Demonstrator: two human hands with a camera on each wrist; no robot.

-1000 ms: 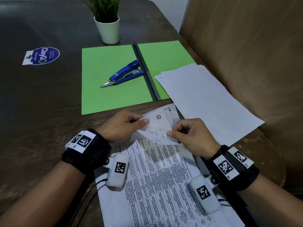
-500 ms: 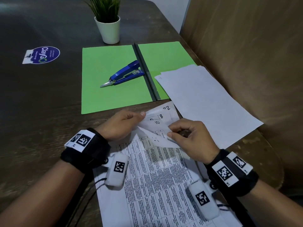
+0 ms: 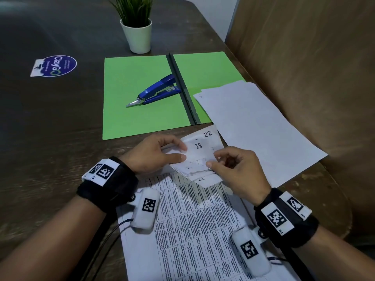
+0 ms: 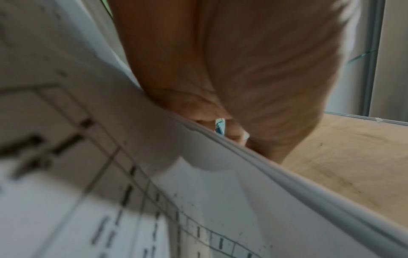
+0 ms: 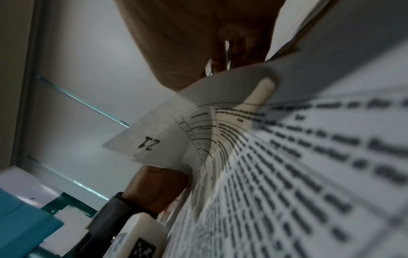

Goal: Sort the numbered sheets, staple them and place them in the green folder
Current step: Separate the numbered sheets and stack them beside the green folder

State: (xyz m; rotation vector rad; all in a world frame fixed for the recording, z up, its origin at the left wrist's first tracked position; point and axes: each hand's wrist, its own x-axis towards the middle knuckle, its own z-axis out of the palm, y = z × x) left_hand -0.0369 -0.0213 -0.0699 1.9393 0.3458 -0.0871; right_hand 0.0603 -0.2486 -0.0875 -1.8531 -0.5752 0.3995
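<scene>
A stack of printed numbered sheets (image 3: 194, 226) lies before me on the table. Its far corners (image 3: 199, 155) are curled up, showing the numbers 18 and 22. My left hand (image 3: 162, 155) pinches the curled corners from the left. From the right, my right hand (image 3: 233, 169) pinches and folds back several corners. In the right wrist view a bent corner marked 21 (image 5: 152, 139) shows. The green folder (image 3: 146, 96) lies open farther back, with a blue stapler (image 3: 156, 90) on its left half. The left wrist view shows my palm (image 4: 243, 69) on the blurred paper edge.
A second pile of blank-side sheets (image 3: 257, 126) lies at the right, overlapping the folder's right half. A potted plant (image 3: 140, 27) stands behind the folder. A round sticker (image 3: 54, 65) is on the table at the left. A brown panel (image 3: 314, 78) borders the right side.
The corner marked 10 has been flipped back and 18 now shows on top, with 22 behind it. My right hand has shifted slightly while leafing.
</scene>
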